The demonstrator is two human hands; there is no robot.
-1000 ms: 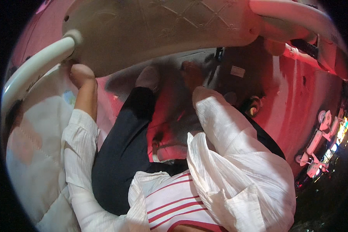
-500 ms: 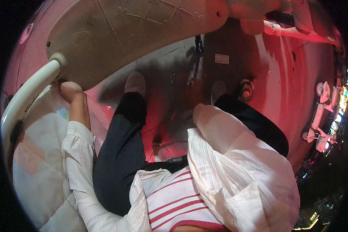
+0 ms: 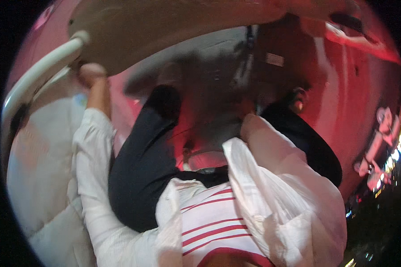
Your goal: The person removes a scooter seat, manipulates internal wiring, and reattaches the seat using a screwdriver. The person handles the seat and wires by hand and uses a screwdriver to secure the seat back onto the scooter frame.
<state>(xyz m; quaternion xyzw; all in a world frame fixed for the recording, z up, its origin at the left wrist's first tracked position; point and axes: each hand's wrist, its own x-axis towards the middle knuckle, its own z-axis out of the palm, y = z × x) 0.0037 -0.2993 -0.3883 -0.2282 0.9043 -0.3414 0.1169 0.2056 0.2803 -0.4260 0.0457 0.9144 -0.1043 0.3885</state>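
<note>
A large tan moulded panel (image 3: 165, 22) spans the top of the view, joined at its left end to a thick white curved tube (image 3: 44, 66). My left hand (image 3: 92, 73) is at the panel's lower left edge, just below the tube's end. Its fingers are hidden behind the edge and blurred, so their grip does not show. My right forearm (image 3: 272, 142), in a loose white sleeve, reaches down between my knees. My right hand (image 3: 250, 109) is lost in dark shadow and blur. What it touches, if anything, cannot be made out.
A pale quilted pad (image 3: 44, 178) lies along the left. My dark-trousered legs (image 3: 142, 155) are spread over a red-lit floor bearing a small white label (image 3: 275, 59). A small round object (image 3: 299, 99) stands by my right knee. White scooter-like vehicles (image 3: 378, 147) and bright lights are at far right.
The view has shifted and blurred, so the floor and vehicles sit farther right. My left hand stays by the panel's edge. My right arm still reaches down.
</note>
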